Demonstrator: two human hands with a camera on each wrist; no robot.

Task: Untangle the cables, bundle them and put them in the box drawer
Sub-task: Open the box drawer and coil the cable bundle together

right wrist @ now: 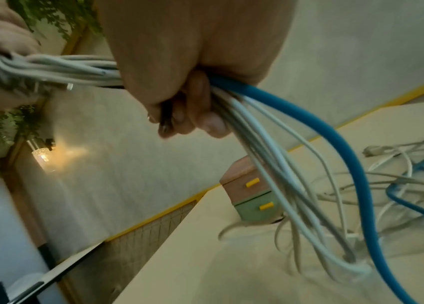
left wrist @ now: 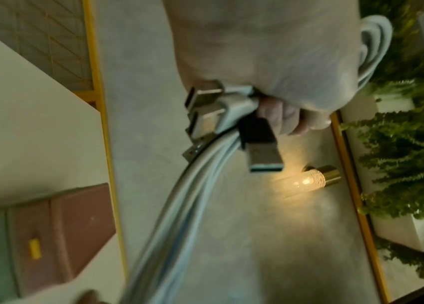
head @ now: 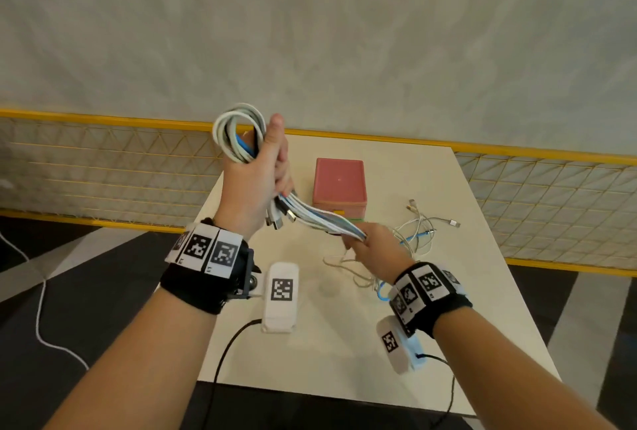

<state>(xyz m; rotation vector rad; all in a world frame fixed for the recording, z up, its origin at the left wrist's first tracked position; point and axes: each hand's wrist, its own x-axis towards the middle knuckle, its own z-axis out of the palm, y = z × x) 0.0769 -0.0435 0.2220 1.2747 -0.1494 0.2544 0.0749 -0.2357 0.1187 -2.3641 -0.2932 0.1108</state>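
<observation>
The left hand [head: 253, 181] grips looped white and blue cables [head: 238, 135] aloft; the right hand [head: 374, 247] closes its fingers [right wrist: 206, 121] on their trailing lengths, probably for tension, near the pink-and-green drawer box [head: 339, 185] on the worktop [head: 327, 343].

Smooth rubbery cables [head: 320, 216] — shiny metal USB plugs [left wrist: 205, 111]; matt plastic drawer box [head: 339, 185]; smooth matt table [head: 344, 343].

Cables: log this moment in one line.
left hand grips looped cables | right hand grips trailing strands | box drawers closed
</observation>
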